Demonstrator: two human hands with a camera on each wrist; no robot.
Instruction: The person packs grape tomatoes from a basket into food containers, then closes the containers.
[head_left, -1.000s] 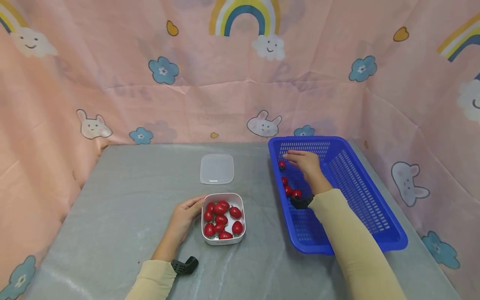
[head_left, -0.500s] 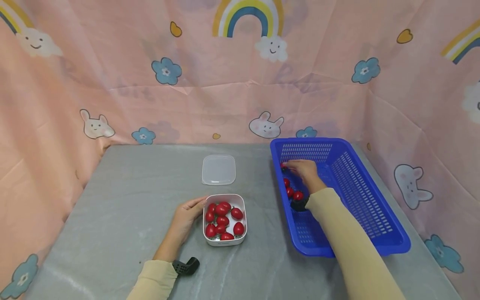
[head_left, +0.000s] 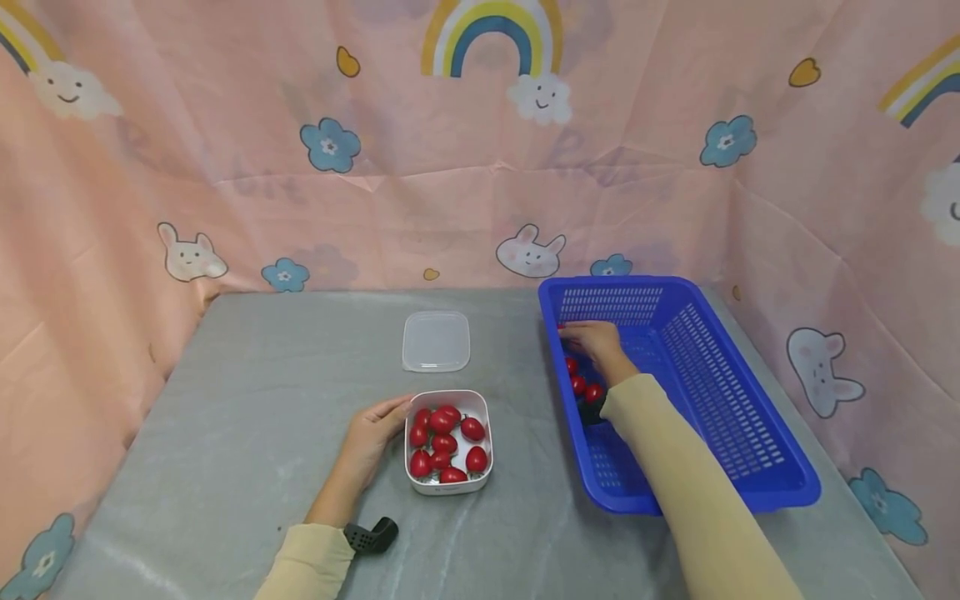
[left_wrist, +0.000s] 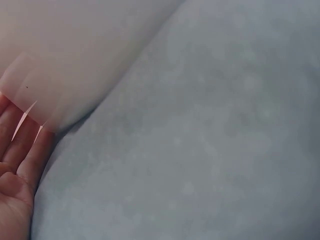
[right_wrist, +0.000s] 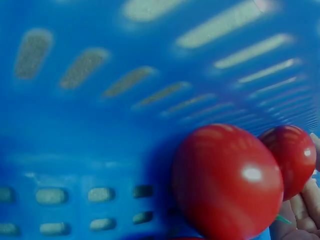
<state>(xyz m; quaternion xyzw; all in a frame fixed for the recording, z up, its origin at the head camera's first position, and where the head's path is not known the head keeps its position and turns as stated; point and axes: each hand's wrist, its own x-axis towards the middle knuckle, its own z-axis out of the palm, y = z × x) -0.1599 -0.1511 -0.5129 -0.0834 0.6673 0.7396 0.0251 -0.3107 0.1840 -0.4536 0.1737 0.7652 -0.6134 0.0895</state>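
A white square box (head_left: 448, 489) holds several red cherry tomatoes (head_left: 444, 443). My left hand (head_left: 369, 433) rests against the box's left side; in the left wrist view its straight fingers (left_wrist: 37, 150) touch the pale outer wall. Inside the blue basket (head_left: 757, 475), my right hand (head_left: 596, 343) pinches a cherry tomato (head_left: 561, 327) near the far left corner, mostly hidden by the fingers. Several other cherry tomatoes lie along the basket's left wall, below that hand. In the right wrist view a large near tomato (right_wrist: 227, 180) and another behind it (right_wrist: 290, 160) partly cover the fingers.
A translucent square lid (head_left: 436, 342) lies flat on the grey-covered table (head_left: 247, 417) behind the box. The basket's slotted walls rise around my right hand. A pink patterned curtain (head_left: 420, 208) hangs behind the table and at both sides.
My right hand has come down into the basket's far left part, onto the cherry tomato there, and shifted slightly left. My left hand and the box stay in place.
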